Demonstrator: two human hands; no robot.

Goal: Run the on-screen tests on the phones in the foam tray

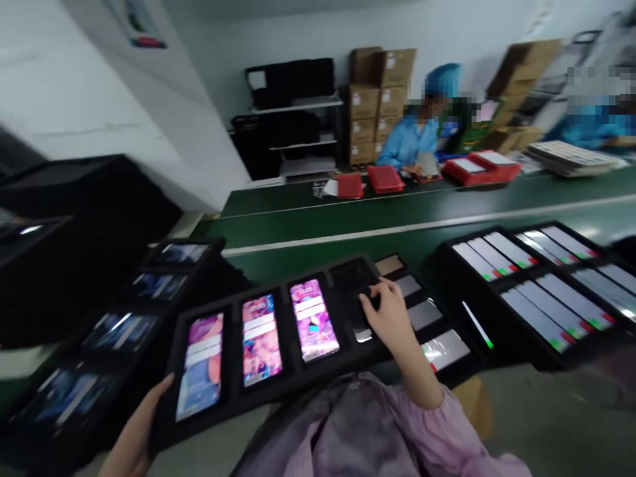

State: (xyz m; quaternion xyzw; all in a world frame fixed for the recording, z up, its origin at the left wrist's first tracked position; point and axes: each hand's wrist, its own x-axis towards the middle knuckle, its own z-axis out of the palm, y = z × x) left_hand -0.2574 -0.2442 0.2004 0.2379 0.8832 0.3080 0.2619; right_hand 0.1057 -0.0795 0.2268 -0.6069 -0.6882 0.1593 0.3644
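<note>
A long black foam tray (231, 361) is tilted in front of me, with smartphones in its slots. My left hand (142, 424) grips its left end, the thumb on the rim. Three phones have lit colourful screens: a left phone (199, 368), a middle phone (262, 339) and a right phone (314, 319). Over the fourth slot is my right hand (390, 311), fingers curled with thumb and forefinger close together. What they pinch, if anything, is hidden. Beneath that hand a dark surface with a shiny lower end (364, 334) shows in the slot.
Phone trays stand on the left (163, 265), just right of my right hand (415, 291) and farther right (551, 278). A green workbench (308, 222) crosses ahead. Beyond it a co-worker (412, 142) in blue sits near red stacks (385, 179). Cartons (365, 106) stand behind.
</note>
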